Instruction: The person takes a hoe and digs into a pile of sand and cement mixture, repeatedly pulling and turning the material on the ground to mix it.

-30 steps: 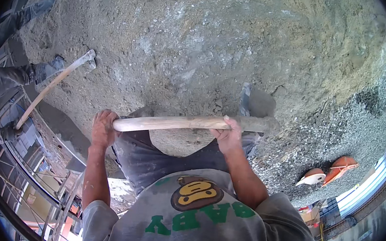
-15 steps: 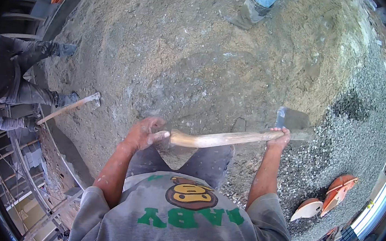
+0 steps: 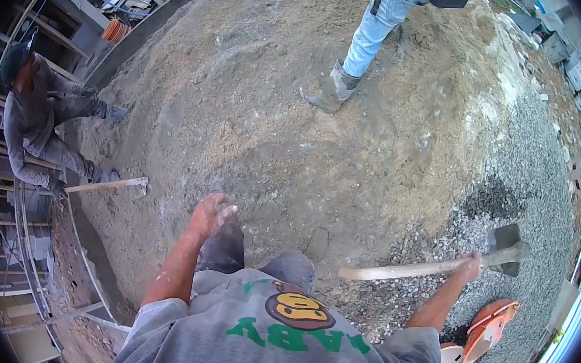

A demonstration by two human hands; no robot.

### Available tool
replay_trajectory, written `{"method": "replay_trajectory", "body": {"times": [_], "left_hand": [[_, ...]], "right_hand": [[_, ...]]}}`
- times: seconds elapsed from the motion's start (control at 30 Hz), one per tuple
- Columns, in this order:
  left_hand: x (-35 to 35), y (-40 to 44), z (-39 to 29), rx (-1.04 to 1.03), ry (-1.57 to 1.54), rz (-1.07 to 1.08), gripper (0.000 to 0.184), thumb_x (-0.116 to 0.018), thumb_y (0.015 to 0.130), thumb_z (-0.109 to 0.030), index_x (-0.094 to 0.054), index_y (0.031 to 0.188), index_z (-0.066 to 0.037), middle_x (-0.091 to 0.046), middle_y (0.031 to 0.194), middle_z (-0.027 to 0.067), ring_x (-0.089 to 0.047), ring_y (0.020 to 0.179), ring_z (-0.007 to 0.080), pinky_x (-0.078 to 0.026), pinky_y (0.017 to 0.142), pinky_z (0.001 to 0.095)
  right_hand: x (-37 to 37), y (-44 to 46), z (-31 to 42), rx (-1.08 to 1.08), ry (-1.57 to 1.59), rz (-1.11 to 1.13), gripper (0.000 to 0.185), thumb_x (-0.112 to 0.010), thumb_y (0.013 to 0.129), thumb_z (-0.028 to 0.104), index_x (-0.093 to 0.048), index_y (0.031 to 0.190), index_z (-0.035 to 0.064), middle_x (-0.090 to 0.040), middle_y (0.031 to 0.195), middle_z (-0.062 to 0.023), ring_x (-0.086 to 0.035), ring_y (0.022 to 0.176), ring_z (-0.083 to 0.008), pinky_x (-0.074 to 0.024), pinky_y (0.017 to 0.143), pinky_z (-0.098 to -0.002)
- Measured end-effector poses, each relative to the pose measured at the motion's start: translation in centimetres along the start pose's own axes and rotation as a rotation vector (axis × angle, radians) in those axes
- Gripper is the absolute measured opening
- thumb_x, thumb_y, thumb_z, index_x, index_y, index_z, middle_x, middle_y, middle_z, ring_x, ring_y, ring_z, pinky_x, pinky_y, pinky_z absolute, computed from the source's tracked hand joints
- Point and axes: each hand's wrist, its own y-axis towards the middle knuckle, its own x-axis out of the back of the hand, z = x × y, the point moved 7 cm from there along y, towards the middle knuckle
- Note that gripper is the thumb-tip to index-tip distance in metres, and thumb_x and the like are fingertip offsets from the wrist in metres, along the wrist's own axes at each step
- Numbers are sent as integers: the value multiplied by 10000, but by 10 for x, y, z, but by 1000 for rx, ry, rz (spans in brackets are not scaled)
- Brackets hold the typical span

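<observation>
A hoe with a pale wooden handle (image 3: 408, 268) is held out to the right, near its metal blade (image 3: 506, 248). My right hand (image 3: 468, 266) is wrapped round the handle close to the head, over the gravel. My left hand (image 3: 214, 215) is off the handle, above my left knee, with fingers partly curled and apart and nothing in them. The handle's free end points left, towards my knees.
At the left a co-worker (image 3: 34, 115) grips another hoe (image 3: 107, 185). A person in jeans and boots (image 3: 366, 45) stands on the sandy mound (image 3: 260, 129) ahead. Orange and white containers (image 3: 489, 330) lie on grey gravel (image 3: 542, 178) at the right.
My left hand has let go of the handle. My right hand has carried the hoe to the right over the gravel. More of the two other people has come into view.
</observation>
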Motion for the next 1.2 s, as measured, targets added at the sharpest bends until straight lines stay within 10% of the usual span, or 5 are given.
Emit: {"method": "replay_trajectory", "body": {"times": [0.3,0.53,0.7,1.2], "left_hand": [[-45,21,-61,-147,-74,91,621,-700,747,-387,-467,1257,-119,-510,1247,133,-455,1187,330,-348,1004,441],[-38,68,-79,-319,-6,368,906,-778,654,-409,-299,1403,-234,-391,1405,80,-301,1335,299,-155,1109,529],[-6,69,33,5,94,538,547,-742,630,-381,-617,1137,-217,-663,1028,92,-608,1008,287,-458,857,408],[23,-48,88,429,-200,268,438,-720,627,-428,-676,993,-191,-680,920,103,-641,900,298,-489,784,417]], "right_hand": [[-73,-123,73,181,341,176,181,-585,819,184,-506,701,72,-522,642,-74,-524,595,-213,-461,604,-359],[-183,-218,-14,-210,354,387,128,-556,737,170,-464,687,96,-470,616,-53,-486,574,-221,-454,626,-389],[-280,-308,-108,-517,104,516,153,-562,730,162,-458,811,83,-474,649,-63,-497,624,-254,-464,680,-441],[-389,-405,-183,-639,-452,899,186,-561,766,157,-474,906,71,-480,710,-59,-504,651,-226,-511,665,-387]]}}
